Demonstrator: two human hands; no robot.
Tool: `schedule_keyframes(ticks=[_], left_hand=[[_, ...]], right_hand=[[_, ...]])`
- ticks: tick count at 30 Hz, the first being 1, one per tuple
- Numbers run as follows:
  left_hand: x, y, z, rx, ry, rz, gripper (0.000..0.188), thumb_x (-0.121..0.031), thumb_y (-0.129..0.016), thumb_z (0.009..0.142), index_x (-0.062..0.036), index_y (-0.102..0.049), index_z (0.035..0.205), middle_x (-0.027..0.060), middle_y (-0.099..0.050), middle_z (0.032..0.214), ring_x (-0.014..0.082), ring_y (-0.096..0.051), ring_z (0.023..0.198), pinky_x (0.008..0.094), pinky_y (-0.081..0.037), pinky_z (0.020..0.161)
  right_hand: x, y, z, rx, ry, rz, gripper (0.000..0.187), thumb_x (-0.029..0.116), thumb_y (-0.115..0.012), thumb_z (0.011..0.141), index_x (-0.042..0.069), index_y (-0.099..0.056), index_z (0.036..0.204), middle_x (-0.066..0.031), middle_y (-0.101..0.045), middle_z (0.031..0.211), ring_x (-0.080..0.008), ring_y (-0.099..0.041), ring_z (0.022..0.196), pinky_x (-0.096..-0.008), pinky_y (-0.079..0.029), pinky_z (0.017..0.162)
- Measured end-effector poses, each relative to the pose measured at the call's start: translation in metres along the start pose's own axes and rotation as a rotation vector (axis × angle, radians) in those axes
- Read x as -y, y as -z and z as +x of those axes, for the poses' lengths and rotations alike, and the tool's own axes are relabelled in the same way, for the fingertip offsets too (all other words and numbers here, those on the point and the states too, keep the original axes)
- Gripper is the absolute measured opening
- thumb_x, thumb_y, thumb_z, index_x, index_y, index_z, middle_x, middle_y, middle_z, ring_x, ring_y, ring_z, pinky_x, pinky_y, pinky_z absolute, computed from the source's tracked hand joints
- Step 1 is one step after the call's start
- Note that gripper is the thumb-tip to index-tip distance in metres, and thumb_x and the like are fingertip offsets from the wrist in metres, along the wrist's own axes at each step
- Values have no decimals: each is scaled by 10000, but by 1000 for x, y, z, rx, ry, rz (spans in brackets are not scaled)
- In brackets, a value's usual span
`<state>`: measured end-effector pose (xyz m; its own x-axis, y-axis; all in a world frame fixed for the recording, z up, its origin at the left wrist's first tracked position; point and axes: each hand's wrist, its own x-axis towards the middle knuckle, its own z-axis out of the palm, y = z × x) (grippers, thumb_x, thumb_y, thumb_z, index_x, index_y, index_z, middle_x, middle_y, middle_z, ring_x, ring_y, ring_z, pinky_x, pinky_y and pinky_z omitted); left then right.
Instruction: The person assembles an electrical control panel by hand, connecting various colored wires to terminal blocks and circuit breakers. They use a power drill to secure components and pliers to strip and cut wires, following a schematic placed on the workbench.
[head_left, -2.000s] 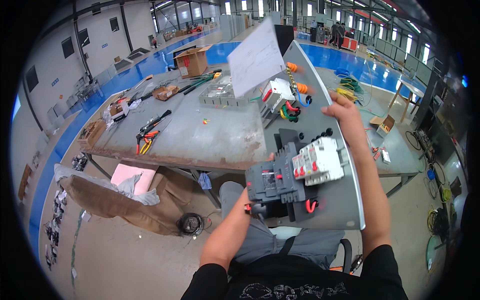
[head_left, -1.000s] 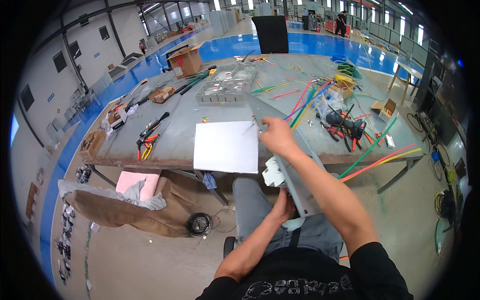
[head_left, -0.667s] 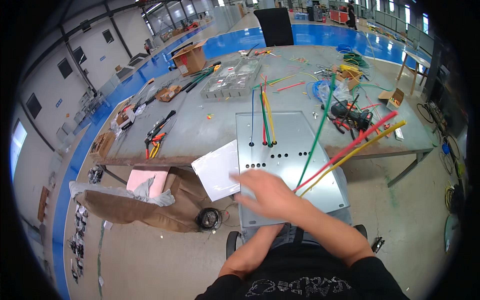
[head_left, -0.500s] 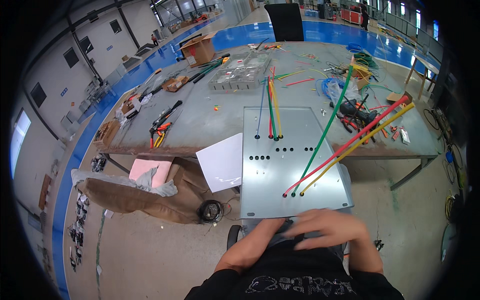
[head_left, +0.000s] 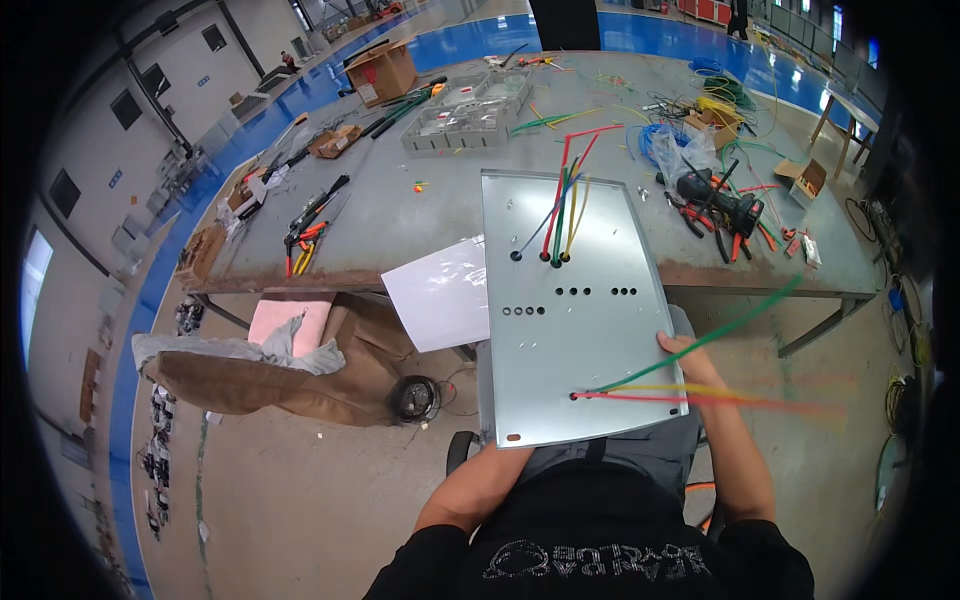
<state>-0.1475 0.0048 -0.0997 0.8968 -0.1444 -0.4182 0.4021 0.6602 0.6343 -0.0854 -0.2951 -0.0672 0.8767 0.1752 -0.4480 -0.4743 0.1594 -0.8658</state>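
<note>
A grey sheet-metal panel (head_left: 560, 350) with rows of round holes rests over my lap, its far end against the table edge. My right hand (head_left: 700, 368) grips its right edge, thumb on top and fingers hidden beneath. Under the near edge goes my left forearm (head_left: 482, 487); the left hand itself is hidden by the panel. From holes near the bottom, a green wire (head_left: 700, 345) and blurred red and yellow wires (head_left: 740, 397) stretch to the right over my right wrist. Blue, red, green and yellow wires (head_left: 558, 225) rise from the upper holes.
A steel table (head_left: 380, 230) stands ahead, holding a clear parts organizer (head_left: 470, 115), orange-handled pliers (head_left: 305, 245), a dark power tool (head_left: 735, 208) and wire coils. Left of the panel is a white sheet (head_left: 437, 295); beyond it, a brown cloth-covered seat (head_left: 270, 395) and a black cable coil (head_left: 415, 398).
My right hand has moved from below the panel's near edge up to its right edge and taken hold. The lower wires have swung down to the right. The panel has tilted slightly.
</note>
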Motion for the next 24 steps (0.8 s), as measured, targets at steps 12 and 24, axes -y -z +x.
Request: schedule_keyframes(ticks=[12,24], left_hand=[[-31,33,-15,-76,-36,44,767,-614,-419,1108,-26,-425,1600,183,-595,1508,312,-601,1358,491,-511,1123],[-69,63,20,-153,-109,75,753,-591,-453,1108,-14,-440,1591,192,-609,1492,316,-619,1338,484,-518,1117]], right_hand=[[-18,-11,-8,-102,118,172,403,358,-717,1051,-43,-738,1074,-130,-775,956,-187,-745,757,-320,-605,681],[22,-19,-39,-111,65,158,378,321,-738,1026,-46,-736,1119,-143,-775,997,-200,-752,802,-341,-617,705]])
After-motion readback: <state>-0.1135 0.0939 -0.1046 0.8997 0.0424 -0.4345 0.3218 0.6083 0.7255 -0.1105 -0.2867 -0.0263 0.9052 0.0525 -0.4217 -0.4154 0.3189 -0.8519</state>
